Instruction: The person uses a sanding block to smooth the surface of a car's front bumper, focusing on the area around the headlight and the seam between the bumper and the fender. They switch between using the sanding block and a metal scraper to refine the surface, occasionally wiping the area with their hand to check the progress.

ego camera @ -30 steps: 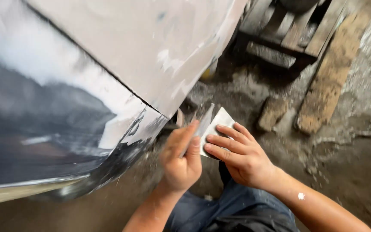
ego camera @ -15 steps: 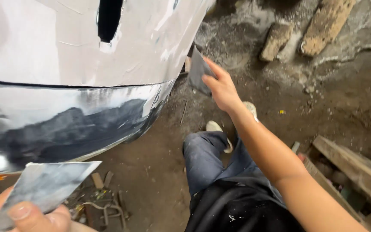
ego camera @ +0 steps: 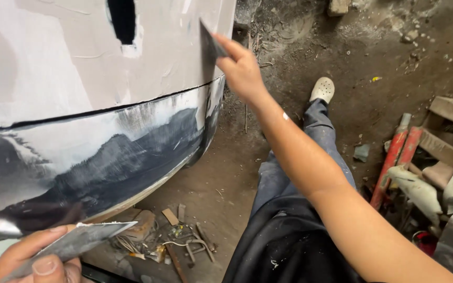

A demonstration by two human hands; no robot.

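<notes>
Right hand (ego camera: 242,68) presses spreader (ego camera: 209,44) on car panel (ego camera: 79,68) — scraps (ego camera: 176,243) below

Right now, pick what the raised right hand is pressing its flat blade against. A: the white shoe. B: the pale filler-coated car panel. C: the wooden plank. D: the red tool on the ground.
B: the right hand holds the dark spreader blade edge-on to the pale panel, well above the dirt floor; the left hand holds a second flat blade low down.
</notes>
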